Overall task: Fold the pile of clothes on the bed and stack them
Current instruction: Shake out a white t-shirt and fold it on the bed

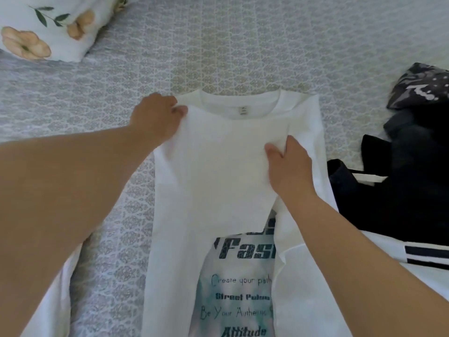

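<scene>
A white T-shirt point(218, 171) with a teal printed graphic lies on the bed, collar away from me, both sides folded inward. My left hand point(155, 115) pinches the shirt's folded edge at the left shoulder beside the collar. My right hand point(289, 164) grips a fold of the white fabric near the middle right of the shirt. A pile of dark clothes point(401, 181) sits to the right of the shirt, touching its right edge.
The bed is covered with a grey patterned bedspread point(218, 45). A white pillow with peach flowers point(48, 27) lies at the far left corner. A black-and-white patterned garment point(422, 88) tops the pile. White cloth with dark stripes point(425, 256) lies at the right.
</scene>
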